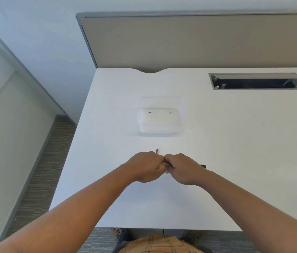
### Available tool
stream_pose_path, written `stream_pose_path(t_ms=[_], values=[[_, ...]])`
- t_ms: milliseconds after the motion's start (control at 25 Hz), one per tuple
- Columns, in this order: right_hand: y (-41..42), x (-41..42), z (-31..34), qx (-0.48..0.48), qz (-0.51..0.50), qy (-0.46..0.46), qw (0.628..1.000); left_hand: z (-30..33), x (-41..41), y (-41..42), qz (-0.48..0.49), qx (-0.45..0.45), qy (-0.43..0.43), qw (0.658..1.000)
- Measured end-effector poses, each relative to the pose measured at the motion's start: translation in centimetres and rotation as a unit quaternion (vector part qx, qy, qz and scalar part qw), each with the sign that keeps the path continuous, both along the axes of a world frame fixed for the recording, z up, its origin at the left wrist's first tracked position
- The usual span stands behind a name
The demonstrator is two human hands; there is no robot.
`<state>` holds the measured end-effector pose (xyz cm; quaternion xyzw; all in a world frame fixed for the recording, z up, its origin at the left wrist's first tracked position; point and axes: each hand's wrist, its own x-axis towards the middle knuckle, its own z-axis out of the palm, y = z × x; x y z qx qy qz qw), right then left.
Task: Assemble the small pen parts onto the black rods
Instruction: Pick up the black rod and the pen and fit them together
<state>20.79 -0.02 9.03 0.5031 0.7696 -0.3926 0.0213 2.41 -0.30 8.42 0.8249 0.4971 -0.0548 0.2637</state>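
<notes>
My left hand (146, 166) and my right hand (182, 168) are curled into fists that meet knuckle to knuckle just above the white table (235, 143). A thin black rod end (156, 151) pokes up behind my left fist. Another black rod end (203, 166) sticks out to the right past my right hand. What my fingers pinch between them is hidden. A clear plastic container (159, 121) lies on the table beyond my hands, with two tiny dark parts (170, 112) at its far inner edge.
An open cable hatch (257, 83) is cut into the table at the back right. A beige partition (198, 42) stands behind the table. The table's left edge drops to carpeted floor (40, 170).
</notes>
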Motion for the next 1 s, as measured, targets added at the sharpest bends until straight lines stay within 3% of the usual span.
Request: stream_pose_path(t_ms=[360,720,880,1000], values=[[-0.1,-0.2,-1.0,0.057,-0.024,0.006,0.998,-0.1,0.2,0.4,-0.009,0.061,0.006,0.998],[-0.7,-0.3,-1.7,0.076,-0.026,0.007,0.997,-0.1,0.4,0.1,0.01,0.044,0.018,0.999],[-0.2,-0.1,-1.7,0.08,-0.041,0.03,0.995,-0.3,-0.2,0.6,0.099,-0.052,-0.1,0.989],[0.1,0.3,-1.9,0.049,-0.079,0.094,0.991,-0.7,-0.7,0.2,0.233,-0.135,-0.26,0.927]])
